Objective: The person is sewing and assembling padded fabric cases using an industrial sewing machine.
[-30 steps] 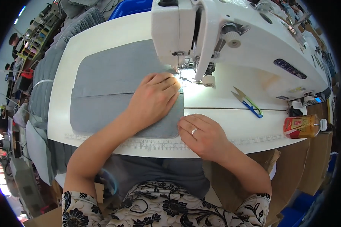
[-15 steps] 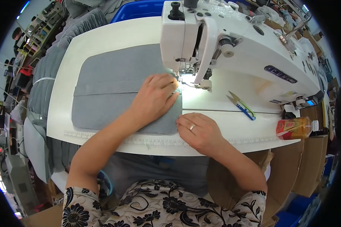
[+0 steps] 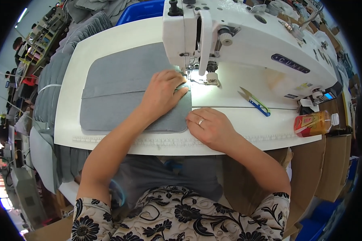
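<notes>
A flat grey fabric piece point(image 3: 108, 114) with a seam across it lies under the white sewing machine point(image 3: 245, 48), its right side by the lit needle area. My left hand point(image 3: 161, 94) presses on it just left of the presser foot point(image 3: 192, 74), fingers bent and closed on the fabric, fingertips partly hidden. My right hand point(image 3: 209, 126), wearing a ring, holds the fabric's near right corner with bent fingers; the thumb is mostly hidden. To the right lie thread snips point(image 3: 256, 104) with blue and green handles.
A drink bottle point(image 3: 311, 122) lies at the table's right end, above cardboard boxes point(image 3: 330, 168). Stacked grey pieces point(image 3: 48, 108) line the left side of the white table point(image 3: 72, 80). A blue bin point(image 3: 136, 10) is behind. A person point(image 3: 18, 46) is far left.
The view has shifted, moving the scene in the picture. The fabric and both hands appear slightly displaced toward the machine and away from me, with their grips unchanged.
</notes>
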Demonstrator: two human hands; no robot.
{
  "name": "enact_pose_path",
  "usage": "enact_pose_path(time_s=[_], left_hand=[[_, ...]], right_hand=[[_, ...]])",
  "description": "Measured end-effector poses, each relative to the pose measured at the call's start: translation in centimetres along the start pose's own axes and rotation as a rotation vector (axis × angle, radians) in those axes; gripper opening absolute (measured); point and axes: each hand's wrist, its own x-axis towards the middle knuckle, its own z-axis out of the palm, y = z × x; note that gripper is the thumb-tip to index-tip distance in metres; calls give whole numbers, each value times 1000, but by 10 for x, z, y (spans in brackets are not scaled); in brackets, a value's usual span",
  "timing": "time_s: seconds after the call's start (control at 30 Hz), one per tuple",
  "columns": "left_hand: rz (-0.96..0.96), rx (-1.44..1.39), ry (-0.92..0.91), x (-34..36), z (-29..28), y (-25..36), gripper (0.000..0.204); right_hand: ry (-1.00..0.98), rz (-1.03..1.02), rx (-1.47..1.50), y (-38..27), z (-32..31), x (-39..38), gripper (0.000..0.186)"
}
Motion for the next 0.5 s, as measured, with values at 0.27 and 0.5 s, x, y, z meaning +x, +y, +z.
enact_pose_path(time_s=[0.27, 0.5], left_hand=[[33, -32, -19, 7, 2, -12, 17], [11, -17, -39, 21, 3, -26, 19]], right_hand=[[25, 3, -4, 5, 5, 2, 16], [23, 28, -62, 19, 12, 11, 12]])
